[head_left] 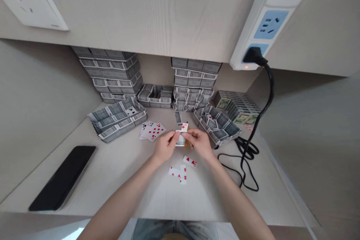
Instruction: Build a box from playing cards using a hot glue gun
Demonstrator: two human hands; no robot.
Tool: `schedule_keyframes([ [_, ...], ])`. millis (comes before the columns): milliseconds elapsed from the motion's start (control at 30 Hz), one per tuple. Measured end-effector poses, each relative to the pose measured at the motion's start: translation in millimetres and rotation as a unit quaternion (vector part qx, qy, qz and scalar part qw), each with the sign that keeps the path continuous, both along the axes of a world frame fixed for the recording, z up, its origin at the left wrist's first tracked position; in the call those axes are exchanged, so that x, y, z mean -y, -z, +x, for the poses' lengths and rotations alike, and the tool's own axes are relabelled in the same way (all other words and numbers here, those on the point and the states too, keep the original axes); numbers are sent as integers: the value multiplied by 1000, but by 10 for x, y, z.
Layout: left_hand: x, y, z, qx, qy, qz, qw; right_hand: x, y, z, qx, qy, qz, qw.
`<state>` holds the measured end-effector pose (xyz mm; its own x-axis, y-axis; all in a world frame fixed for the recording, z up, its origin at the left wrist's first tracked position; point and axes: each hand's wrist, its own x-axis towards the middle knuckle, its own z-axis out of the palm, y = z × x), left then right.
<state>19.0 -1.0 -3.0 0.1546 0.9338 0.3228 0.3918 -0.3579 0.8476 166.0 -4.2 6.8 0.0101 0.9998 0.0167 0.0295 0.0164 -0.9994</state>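
Pale desk (pixel 112 180): card-built boxes (pixel 195 80) stacked at rear, apparently complete. Left hand (pixel 164 146) and right hand (pixel 201 144) pinch card piece (pixel 180 141) between thumbs and fingers, above desk's middle; piece looks unfinished. Loose card strips (pixel 190 161) nearer person; whole cards (pixel 152 132) beside left tray (pixel 123 128).

Passage: strip of table (pixel 112 165) before left box (pixel 123 125), between black slab (pixel 63 178) and left forearm (pixel 123 191). Obstacles: stacked boxes (pixel 112 73) behind left box; loose cards (pixel 153 131) just right; right box (pixel 221 129), hanging cable (pixel 271 88) farther right.
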Motion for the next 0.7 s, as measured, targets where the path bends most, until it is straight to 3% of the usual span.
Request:
schedule_keyframes([
  [167,-36,2,-13,26,-37,3,999,20,102,-30,24,-43,30,998],
  [300,-77,-14,-55,90,10,-65,994,10,147,-53,-23,-20,18,999],
  [500,-124,-80,-81,234,152,-176,944,31,115,-24,-164,-69,-76,981],
  [700,-166,-31,-94,230,128,-152,953,80,41,-30,-150,-102,-52,982],
])
